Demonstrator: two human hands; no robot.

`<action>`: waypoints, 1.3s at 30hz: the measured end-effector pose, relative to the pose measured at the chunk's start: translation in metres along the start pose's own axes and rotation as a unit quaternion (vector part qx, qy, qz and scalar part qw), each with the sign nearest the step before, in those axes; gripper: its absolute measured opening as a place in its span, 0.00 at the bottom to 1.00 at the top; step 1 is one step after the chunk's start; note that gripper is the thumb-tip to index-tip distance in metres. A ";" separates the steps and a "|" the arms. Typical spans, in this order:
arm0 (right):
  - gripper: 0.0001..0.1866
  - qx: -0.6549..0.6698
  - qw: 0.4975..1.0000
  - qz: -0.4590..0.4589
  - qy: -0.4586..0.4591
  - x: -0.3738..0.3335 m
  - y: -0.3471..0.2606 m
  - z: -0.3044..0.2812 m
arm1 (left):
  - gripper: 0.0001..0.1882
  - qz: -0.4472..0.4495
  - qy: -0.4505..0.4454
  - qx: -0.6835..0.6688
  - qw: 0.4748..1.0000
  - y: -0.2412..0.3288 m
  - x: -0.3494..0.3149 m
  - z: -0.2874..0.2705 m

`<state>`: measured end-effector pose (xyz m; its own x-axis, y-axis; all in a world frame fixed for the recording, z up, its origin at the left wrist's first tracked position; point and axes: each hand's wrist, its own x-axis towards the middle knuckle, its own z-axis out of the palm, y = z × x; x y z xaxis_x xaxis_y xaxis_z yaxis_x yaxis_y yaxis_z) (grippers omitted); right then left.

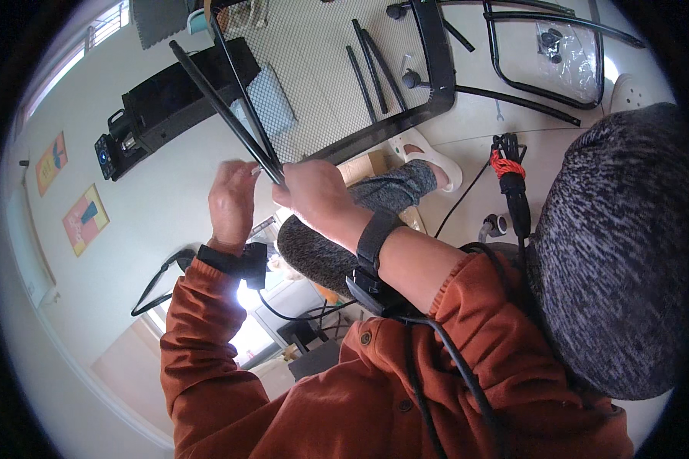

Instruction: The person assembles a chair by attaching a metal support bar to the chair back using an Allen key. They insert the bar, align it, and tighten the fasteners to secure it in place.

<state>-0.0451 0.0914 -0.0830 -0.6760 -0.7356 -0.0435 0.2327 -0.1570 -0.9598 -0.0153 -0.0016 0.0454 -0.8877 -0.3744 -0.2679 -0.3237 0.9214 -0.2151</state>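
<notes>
My right hand (319, 197) is closed around the lower end of a long black tube (218, 103), which slants up and to the left. Right beside that grip, the near corner of a black-framed mesh panel (439, 61) reaches my fingers; whether I hold its frame too, I cannot tell. Just left of the tube's end, my left hand (232, 200) is raised with finger and thumb pinched together. A tiny pale thing shows at those fingertips, too small to name.
Several loose black tubes (367, 69) show through the mesh. Bent black tube frames (543, 98), a clear bag of parts (563, 50) and a wrench (499, 112) lie on the floor to the right. A bundled cable with an orange tie (507, 163) is near my knee. A black cabinet (176, 96) stands at left.
</notes>
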 end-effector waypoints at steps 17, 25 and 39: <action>0.15 -0.023 0.987 0.028 -0.156 0.011 0.004 -0.019 | 0.12 -0.334 -0.109 -0.406 0.844 0.035 0.005 -0.022; 0.16 -0.005 0.987 0.033 -0.155 0.004 -0.001 -0.027 | 0.08 -0.400 -0.099 -0.551 0.725 0.040 0.011 -0.025; 0.17 -0.021 0.992 0.074 -0.102 0.004 -0.021 -0.037 | 0.11 -0.163 0.026 -0.217 0.962 0.034 0.029 -0.014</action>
<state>-0.0785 0.1159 -0.0735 -0.4808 -0.8669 -0.1315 0.2865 -0.0136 -0.9580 -0.0567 0.0204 0.0433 -0.7276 -0.6553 -0.2026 -0.6836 0.7172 0.1355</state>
